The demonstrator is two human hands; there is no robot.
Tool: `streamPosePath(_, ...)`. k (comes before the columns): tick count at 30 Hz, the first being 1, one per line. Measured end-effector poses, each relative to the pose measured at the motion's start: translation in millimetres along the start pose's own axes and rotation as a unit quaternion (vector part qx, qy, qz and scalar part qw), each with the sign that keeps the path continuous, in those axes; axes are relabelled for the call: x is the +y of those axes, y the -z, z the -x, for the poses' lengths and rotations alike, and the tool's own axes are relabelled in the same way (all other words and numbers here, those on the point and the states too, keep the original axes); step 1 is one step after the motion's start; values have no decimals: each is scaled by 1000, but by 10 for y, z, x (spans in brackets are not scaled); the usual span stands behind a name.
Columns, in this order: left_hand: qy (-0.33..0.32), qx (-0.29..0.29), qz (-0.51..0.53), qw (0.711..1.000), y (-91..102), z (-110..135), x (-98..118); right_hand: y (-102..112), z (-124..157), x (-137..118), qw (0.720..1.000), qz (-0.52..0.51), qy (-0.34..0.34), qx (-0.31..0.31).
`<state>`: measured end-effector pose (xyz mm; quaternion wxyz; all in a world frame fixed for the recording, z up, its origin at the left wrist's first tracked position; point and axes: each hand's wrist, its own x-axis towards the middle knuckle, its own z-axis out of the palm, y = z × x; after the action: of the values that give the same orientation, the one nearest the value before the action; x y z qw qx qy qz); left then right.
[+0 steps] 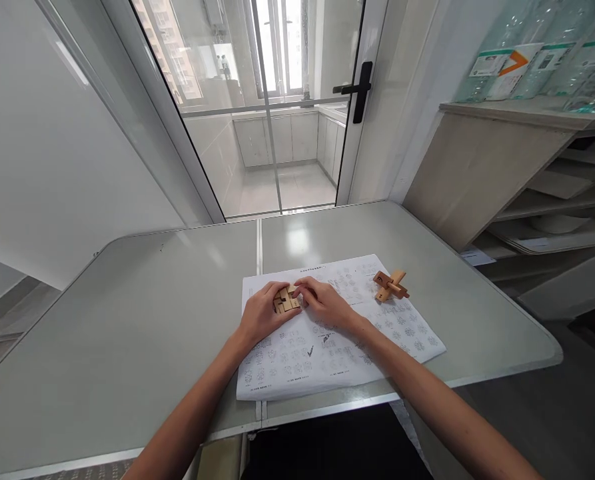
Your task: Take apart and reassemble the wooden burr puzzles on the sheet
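A pale wooden block puzzle (pixel 286 301) made of interlocking pieces, with a small dark gap in its face, rests over the printed paper sheet (pixel 297 363). My left hand (pixel 262 310) is closed around its left side, fingers over the top edge and thumb along the bottom. At the upper right edge of the puzzle, the fingers of my right hand (pixel 323 301) are bent and pinched together against it. Part of the puzzle is hidden by both hands. To the right, a brown wooden cross-shaped burr puzzle (pixel 391 285) lies on the sheet's right edge.
The grey table (pixel 177 320) has rounded corners and a seam (pixel 259 247) across it. Behind it stands a glass door with a black handle (pixel 361 90). A shelf unit (pixel 482 167) at the right carries several clear plastic bottles (pixel 532 73).
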<state>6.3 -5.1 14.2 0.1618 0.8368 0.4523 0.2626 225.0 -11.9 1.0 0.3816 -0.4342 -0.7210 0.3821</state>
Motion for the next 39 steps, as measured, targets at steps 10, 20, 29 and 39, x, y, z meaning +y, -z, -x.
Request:
streamPosePath(10,153,137,-96,974,188,-30,-225,7,4,-2,999,35,-1,16)
streamPosePath(20,224,142,-151,952,229,-29,-287,1,13,-12,998,57,4,12)
streamPosePath(29,124,219,-161,954,243,-8,-99,-2,5,-16,997,72,0,10)
streamPosePath(39,-43,107,-99,988,44,81,10,856,717,-404,952,221,15,211)
